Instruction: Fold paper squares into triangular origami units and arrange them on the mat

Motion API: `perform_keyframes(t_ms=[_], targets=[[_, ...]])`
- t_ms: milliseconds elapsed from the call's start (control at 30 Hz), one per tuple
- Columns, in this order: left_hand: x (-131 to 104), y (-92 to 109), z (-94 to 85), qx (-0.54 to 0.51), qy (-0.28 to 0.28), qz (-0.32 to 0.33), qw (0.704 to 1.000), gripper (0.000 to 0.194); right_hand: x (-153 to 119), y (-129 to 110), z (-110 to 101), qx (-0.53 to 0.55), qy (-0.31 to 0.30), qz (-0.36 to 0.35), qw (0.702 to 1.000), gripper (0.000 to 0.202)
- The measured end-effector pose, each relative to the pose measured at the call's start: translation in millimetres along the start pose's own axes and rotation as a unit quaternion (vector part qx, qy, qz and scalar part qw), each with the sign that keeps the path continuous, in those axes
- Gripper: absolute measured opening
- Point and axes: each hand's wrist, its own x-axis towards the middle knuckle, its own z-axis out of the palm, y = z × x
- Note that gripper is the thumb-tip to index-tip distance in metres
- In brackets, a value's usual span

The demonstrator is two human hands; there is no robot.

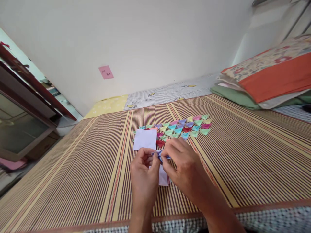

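Note:
Between my two hands is a small folded blue paper (pixel 160 156), held above the striped mat (pixel 92 171). My left hand (pixel 145 170) pinches its left end between thumb and fingers. The right end is pinched by my right hand (pixel 181 161). A pale lilac paper sheet (pixel 145 139) lies flat just beyond my left hand. Under my hands lies another pale paper (pixel 163 176), partly hidden by them. Behind, small folded paper pieces (pixel 178 130) in many colours are laid out in rows; my right hand covers some of the nearest ones.
Folded bedding (pixel 274 77) in orange, green and floral cloth is piled at the right. A pink note (pixel 106 72) is stuck on the white wall (pixel 155 38). At the left stands a glass-panelled cabinet (pixel 21 126), beside an open doorway.

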Motion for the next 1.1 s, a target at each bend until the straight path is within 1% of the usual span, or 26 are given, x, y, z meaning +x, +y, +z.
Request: perform_keyframes(t_ms=[133,267,333,433,500,567,633,700,900,1100], targets=[[-2,0,0.5,0.040,0.046,0.012,0.998,0.011,0,-3,-1,0.003,-0.013,-0.001,1.000,0.022],[-6,1,2.1,0.077,0.055,0.033,0.995,0.002,0,-4,0,0.018,-0.005,0.004,1.000,0.022],[-7,3,1.0,0.106,0.041,0.055,0.992,0.005,-1,-4,0,0.032,-0.006,0.008,0.999,0.022],[-6,4,-2.6,0.146,-0.006,0.094,0.985,0.015,-1,-4,-1,0.040,-0.005,0.012,0.999,0.023],[-5,6,-4.9,0.156,-0.036,0.106,0.981,0.020,-1,-2,-1,0.037,-0.001,0.012,0.999,0.023],[-4,8,-6.5,0.144,-0.068,0.103,0.982,0.020,-1,-1,-3,0.034,0.004,0.015,0.999,0.022],[-4,11,-7.3,0.124,-0.102,0.086,0.983,0.017,-1,2,-4,0.038,0.008,0.023,0.999,0.020],[-4,12,-7.7,0.115,-0.120,0.074,0.983,0.013,-2,3,-5,0.046,0.011,0.031,0.998,0.018],[-3,8,-8.4,0.090,-0.106,0.083,0.987,0.013,-1,3,-6,0.075,0.011,0.033,0.997,0.017],[-1,5,-7.5,0.128,-0.079,0.106,0.983,0.013,-2,3,-6,0.087,-0.017,0.066,0.994,0.017]])
